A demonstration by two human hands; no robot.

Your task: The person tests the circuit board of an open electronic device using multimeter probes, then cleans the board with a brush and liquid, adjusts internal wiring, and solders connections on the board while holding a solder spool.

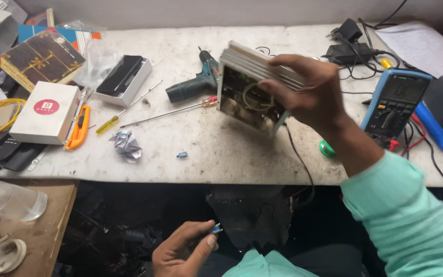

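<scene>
Fingers (283,77) of my right hand (308,95) clamp the open unit (247,92) tilted over the counter (221,149), left hand (180,254) pinching a small blue connector (215,229); I'd steady the unit before fitting anything.

Two hands show, the left hand (183,251) low down and the right hand (308,92) above the bench; one electronics unit (247,87); one cordless drill (193,82); two screwdrivers, a yellow-handled screwdriver (109,123) and a long red-handled screwdriver (180,110); one orange utility knife (78,128); one multimeter (396,102); two white boxes, a closed white box (44,113) and an open white box (126,82); one crumpled paper (126,144).
</scene>
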